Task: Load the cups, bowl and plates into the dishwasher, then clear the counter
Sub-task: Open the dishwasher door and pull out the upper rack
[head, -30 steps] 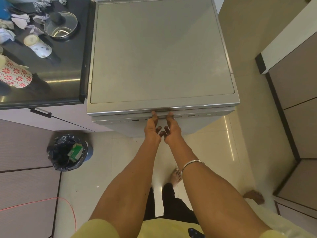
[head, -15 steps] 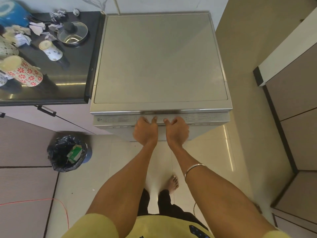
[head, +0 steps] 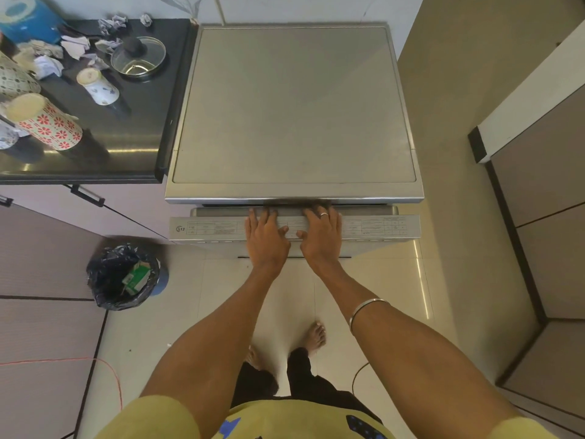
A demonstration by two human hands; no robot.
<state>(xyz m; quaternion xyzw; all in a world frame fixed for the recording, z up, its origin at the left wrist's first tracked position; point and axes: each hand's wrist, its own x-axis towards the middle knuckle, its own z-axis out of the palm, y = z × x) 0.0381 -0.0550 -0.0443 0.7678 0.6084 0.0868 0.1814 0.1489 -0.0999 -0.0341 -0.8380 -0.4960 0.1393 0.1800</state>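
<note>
- Two bare hands, left hand (head: 267, 239) and right hand (head: 321, 237), grip the top edge of the silver stainless-steel dishwasher door (head: 373, 228), fingers curled over it, door tilted slightly ajar.
- Cups stand well apart on the black glossy counter (head: 126, 147): a red-flowered white cup (head: 47, 122) and a small blue-speckled white cup (head: 98, 87).
- Crumpled paper scraps (head: 76, 45) lie beside a glass pot lid (head: 138, 59).

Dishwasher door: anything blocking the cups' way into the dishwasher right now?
Yes, the dishwasher door itself. It is only cracked open at the top, both hands (left hand, right hand) gripping its upper edge. The cups sit on the counter left of it.
</note>
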